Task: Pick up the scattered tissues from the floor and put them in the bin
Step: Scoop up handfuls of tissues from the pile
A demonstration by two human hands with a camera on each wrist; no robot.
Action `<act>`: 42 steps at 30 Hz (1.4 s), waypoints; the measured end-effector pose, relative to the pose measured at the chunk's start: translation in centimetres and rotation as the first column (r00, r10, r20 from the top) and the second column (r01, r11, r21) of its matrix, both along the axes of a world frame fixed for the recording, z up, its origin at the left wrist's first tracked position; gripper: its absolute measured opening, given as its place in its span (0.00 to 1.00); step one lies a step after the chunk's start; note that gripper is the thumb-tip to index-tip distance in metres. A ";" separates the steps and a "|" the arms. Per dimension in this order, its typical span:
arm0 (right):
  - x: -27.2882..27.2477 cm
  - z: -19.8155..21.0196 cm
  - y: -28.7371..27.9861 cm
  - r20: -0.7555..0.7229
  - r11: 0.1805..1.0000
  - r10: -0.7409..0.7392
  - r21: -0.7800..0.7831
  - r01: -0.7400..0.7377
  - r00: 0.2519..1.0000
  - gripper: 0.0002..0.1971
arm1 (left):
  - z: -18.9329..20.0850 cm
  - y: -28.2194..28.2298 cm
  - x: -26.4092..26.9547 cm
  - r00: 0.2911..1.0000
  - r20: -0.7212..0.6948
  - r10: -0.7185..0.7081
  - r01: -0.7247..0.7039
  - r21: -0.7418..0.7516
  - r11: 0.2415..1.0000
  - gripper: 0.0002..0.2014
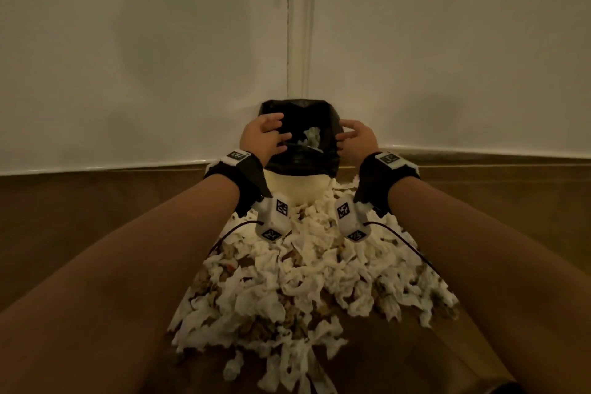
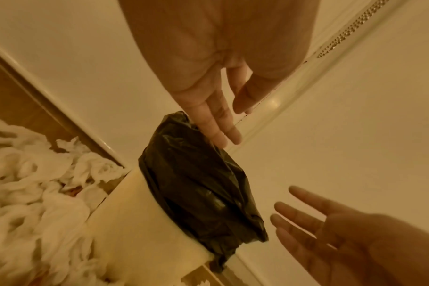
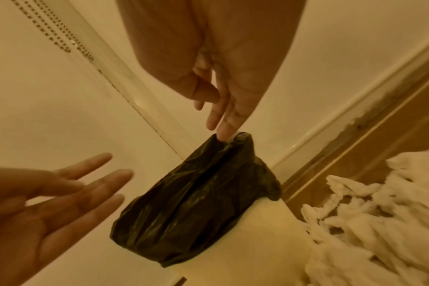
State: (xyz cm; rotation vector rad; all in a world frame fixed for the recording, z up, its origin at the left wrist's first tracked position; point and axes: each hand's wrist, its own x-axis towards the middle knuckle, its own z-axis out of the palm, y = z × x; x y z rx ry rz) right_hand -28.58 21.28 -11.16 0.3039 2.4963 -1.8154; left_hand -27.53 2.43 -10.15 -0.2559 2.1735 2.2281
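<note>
A: Item, bin [image 1: 311, 187]?
B: Cream, black bag [image 1: 300, 134] over rim, in wall corner.
A: Tissues [image 1: 307, 278]?
B: Heaped on floor before bin (a few inside).
A: Hands?
B: Left hand [image 1: 263, 137], right hand [image 1: 356, 137] flank bin's mouth, fingers spread, empty.

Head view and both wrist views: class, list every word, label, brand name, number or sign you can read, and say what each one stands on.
None: no readable text in any view.
Wrist bands and wrist camera housings: black-and-white square marker patterns only, no letters or numbers.
Bin and its black liner: no label or brand visible.
Tissues, wall: no print.
</note>
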 end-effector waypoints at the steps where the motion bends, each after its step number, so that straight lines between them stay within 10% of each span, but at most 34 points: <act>1: 0.8 -0.3 0.3 -0.003 0.998 -0.054 -0.008 0.054 0.999 0.24 | 0.0 0.0 0.9 1.000 -0.002 0.012 -0.012 0.004 1.000 0.21; 11: 13.3 -8.5 1.0 0.261 0.979 -0.078 0.201 0.024 0.962 0.16 | -7.3 0.5 12.7 0.956 0.229 -0.181 0.224 -0.176 0.959 0.14; 20: 22.5 -14.7 -0.9 0.632 0.793 0.117 0.405 -0.455 0.766 0.14 | -15.1 0.3 21.5 0.711 0.547 -0.441 0.700 -0.605 0.379 0.09; 27: 24.1 -16.3 -1.9 0.677 0.680 0.118 0.478 -0.556 0.726 0.19 | -17.3 1.2 24.3 0.618 0.627 -0.474 0.759 -0.634 0.150 0.17; 35: 24.6 -18.0 -1.5 0.717 0.768 0.045 0.421 -0.483 0.695 0.21 | -20.7 2.7 28.2 0.492 0.752 -0.438 0.776 -0.608 -0.171 0.27; 39: 24.7 -18.4 -0.9 0.715 0.760 0.029 0.439 -0.480 0.699 0.20 | -20.7 1.5 27.3 0.536 0.726 -0.431 0.801 -0.599 -0.012 0.18; 42: 24.9 -18.6 -0.7 0.688 0.735 0.044 0.469 -0.490 0.724 0.17 | -20.5 0.5 26.0 0.670 0.633 -0.387 0.741 -0.594 0.313 0.13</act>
